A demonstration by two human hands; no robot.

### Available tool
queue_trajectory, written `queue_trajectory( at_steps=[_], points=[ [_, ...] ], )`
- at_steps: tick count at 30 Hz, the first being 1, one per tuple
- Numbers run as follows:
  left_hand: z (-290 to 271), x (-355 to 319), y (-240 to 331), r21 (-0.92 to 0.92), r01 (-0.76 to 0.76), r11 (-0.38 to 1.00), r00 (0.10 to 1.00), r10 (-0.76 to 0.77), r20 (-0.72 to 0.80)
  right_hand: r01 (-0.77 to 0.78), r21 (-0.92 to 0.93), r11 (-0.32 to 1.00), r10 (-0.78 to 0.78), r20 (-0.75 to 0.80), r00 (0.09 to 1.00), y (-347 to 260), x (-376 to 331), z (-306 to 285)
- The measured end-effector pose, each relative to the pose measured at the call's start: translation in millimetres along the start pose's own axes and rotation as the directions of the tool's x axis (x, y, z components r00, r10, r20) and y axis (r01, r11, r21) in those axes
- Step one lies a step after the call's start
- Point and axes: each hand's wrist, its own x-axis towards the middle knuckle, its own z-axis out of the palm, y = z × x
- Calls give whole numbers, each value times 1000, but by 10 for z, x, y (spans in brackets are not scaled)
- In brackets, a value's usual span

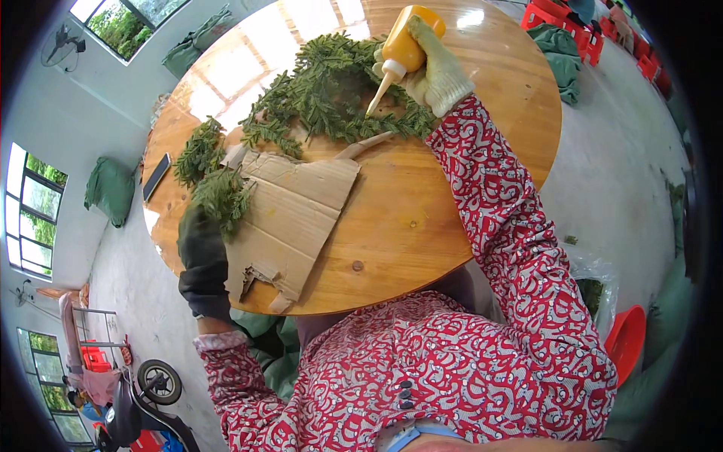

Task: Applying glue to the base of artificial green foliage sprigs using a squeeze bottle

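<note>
My right hand (446, 81), in a pale glove, is closed around a yellow squeeze bottle (404, 50). The bottle's long pale nozzle (382, 89) points down, its tip by a pile of green conifer-like sprigs (327, 87) on the round wooden table (392, 218). In a dark glove, my left hand (199, 233) is at the table's left side, closed on a green sprig (224, 197) that partly covers the fingers. Beside that hand lies a torn piece of brown cardboard (294, 207), partly under the sprig.
A dark phone (157, 177) lies near the table's left edge, beside another clump of sprigs (199, 151). Green sacks (111, 190) stand on the floor. Red crates (561, 26) are at the far right, and a red basin (626, 343) sits low on the right.
</note>
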Motion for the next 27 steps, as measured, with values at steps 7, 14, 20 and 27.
queue_trajectory(
  at_steps=[7, 14, 20, 27],
  points=[
    [167, 269, 479, 78, -371, 925, 897, 379, -227, 40, 23, 999, -39, -22, 999, -139, -44, -101],
    [532, 671, 1354, -65, -456, 887, 878, 461, 125, 48, 34, 998, -48, -4, 999, -170, -69, -65],
    [998, 872, 1337, 110, -321, 941, 892, 261, 369, 3, 4, 1000, -3, -34, 999, -160, -93, -3],
    [1037, 912, 1299, 67, -418, 906, 853, 366, 372, -1, 2, 1000, 1, -88, 996, -163, -135, -8]
  ],
)
